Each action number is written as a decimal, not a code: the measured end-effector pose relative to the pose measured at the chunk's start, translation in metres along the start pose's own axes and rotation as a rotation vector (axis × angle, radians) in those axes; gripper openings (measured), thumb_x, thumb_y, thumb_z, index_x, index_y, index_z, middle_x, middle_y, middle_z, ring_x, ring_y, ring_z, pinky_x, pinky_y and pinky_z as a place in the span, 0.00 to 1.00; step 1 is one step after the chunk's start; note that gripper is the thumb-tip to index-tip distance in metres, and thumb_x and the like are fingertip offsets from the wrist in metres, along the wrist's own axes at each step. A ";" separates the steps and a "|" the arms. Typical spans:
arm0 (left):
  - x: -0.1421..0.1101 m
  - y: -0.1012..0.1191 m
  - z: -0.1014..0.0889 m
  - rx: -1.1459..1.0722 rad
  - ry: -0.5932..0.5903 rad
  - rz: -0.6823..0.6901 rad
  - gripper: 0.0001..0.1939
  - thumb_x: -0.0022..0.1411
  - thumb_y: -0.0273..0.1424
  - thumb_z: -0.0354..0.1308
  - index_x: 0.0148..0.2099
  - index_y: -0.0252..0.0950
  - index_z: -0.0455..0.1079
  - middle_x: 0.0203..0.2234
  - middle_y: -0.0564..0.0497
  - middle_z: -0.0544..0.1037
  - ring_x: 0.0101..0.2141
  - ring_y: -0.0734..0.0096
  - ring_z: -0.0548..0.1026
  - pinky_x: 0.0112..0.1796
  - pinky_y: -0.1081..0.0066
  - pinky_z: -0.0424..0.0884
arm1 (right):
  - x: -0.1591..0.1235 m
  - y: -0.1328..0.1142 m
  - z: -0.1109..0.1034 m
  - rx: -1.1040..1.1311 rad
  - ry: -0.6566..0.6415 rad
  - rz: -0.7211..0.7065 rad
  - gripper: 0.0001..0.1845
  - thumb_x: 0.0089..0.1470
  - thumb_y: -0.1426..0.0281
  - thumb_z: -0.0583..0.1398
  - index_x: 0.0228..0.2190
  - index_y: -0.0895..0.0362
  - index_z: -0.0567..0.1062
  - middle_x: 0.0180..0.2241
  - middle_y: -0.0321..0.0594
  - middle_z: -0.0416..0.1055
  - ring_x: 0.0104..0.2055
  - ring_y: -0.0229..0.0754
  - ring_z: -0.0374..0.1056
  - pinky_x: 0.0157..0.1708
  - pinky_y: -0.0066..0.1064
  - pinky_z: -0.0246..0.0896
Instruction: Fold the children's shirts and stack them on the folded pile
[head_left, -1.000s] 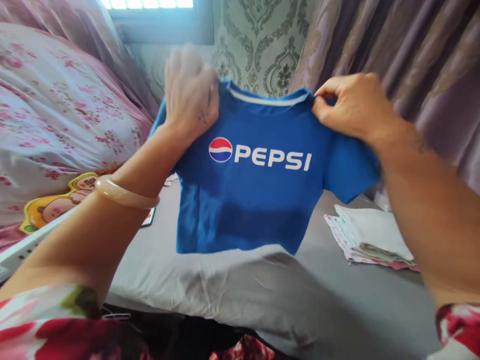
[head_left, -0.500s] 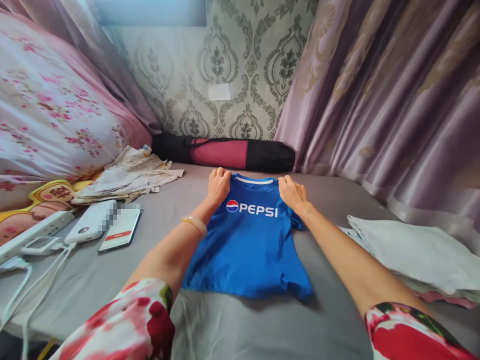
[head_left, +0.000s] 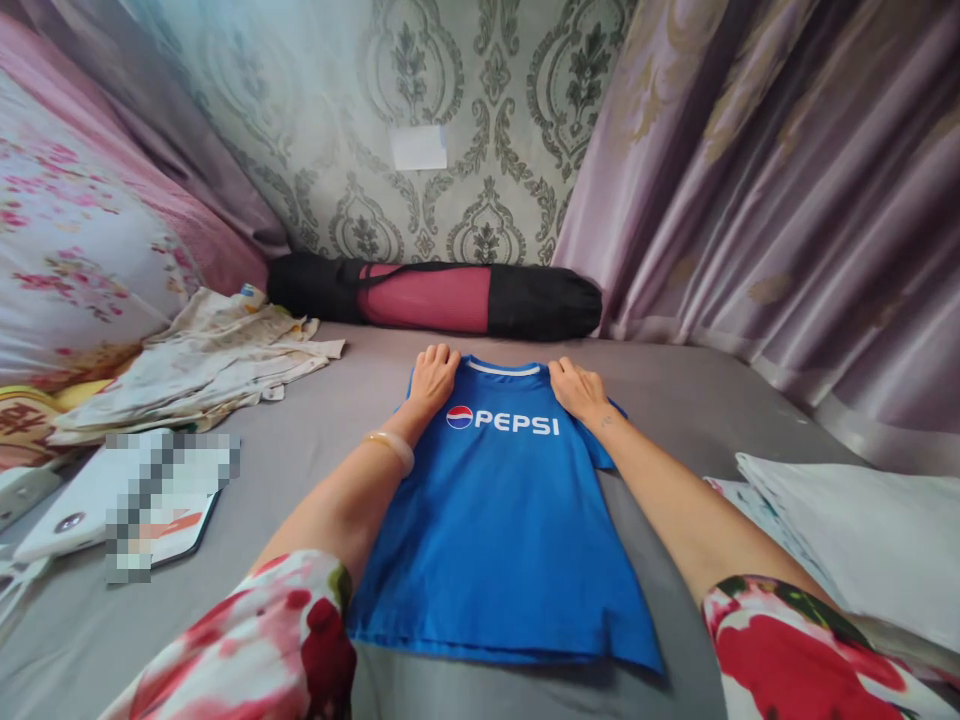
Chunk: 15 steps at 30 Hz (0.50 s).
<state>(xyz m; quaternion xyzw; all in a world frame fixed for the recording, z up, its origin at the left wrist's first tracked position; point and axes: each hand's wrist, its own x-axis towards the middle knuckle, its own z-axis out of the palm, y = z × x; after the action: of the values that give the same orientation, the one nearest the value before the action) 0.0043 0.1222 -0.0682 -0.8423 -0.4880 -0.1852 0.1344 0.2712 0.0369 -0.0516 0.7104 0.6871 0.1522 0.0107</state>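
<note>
A small blue T-shirt (head_left: pixel 502 520) with a white PEPSI logo lies flat, front up, on the grey bed sheet (head_left: pixel 675 380), its collar toward the wall. My left hand (head_left: pixel 433 376) rests on its left shoulder, fingers stretched flat over the fabric. On the right shoulder lies my right hand (head_left: pixel 577 385), fingers also laid flat. A pale bangle (head_left: pixel 390 446) circles my left wrist. Both forearms run along the shirt's sides, and the left one hides its left sleeve.
A black and pink rolled bag (head_left: pixel 435 295) lies against the patterned wall. Crumpled pale clothes (head_left: pixel 202 360) sit at the left, with a phone and a white device (head_left: pixel 120 495) nearer me. Folded white cloths (head_left: pixel 847 530) are stacked at the right. Purple curtains (head_left: pixel 787 180) hang on the right.
The shirt went from held up in the air by its shoulders to lying flat on the bed. My hands now press flat on the shoulders, and the hem has spread out toward me.
</note>
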 end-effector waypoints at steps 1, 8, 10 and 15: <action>0.004 -0.002 0.003 0.008 -0.009 0.010 0.20 0.69 0.28 0.38 0.53 0.38 0.69 0.48 0.37 0.71 0.48 0.50 0.66 0.45 0.56 0.61 | 0.005 0.001 0.003 -0.001 -0.001 -0.009 0.21 0.66 0.73 0.41 0.49 0.59 0.69 0.48 0.54 0.68 0.47 0.49 0.69 0.39 0.33 0.58; 0.025 -0.006 0.016 0.067 -0.034 0.039 0.20 0.69 0.26 0.38 0.51 0.38 0.69 0.48 0.38 0.72 0.49 0.51 0.67 0.46 0.57 0.61 | 0.023 0.003 0.016 0.054 -0.021 -0.001 0.20 0.67 0.72 0.41 0.49 0.59 0.69 0.49 0.54 0.69 0.48 0.50 0.69 0.42 0.35 0.58; 0.029 -0.005 0.019 0.018 -0.105 0.001 0.18 0.69 0.27 0.40 0.50 0.37 0.70 0.47 0.38 0.73 0.50 0.51 0.68 0.47 0.57 0.62 | 0.024 0.004 0.019 0.110 -0.067 0.020 0.20 0.67 0.69 0.42 0.49 0.57 0.70 0.49 0.52 0.70 0.49 0.50 0.69 0.44 0.36 0.59; 0.043 -0.009 0.025 -0.220 -0.370 -0.165 0.16 0.66 0.30 0.46 0.49 0.39 0.73 0.49 0.42 0.76 0.52 0.52 0.71 0.51 0.55 0.62 | 0.040 0.010 0.020 0.316 -0.184 0.043 0.18 0.65 0.70 0.48 0.50 0.56 0.72 0.54 0.49 0.69 0.55 0.49 0.66 0.50 0.34 0.58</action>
<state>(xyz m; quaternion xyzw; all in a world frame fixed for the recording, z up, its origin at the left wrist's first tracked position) 0.0210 0.1700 -0.0709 -0.8288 -0.5483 -0.0901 -0.0654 0.2865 0.0791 -0.0607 0.7287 0.6832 -0.0232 -0.0414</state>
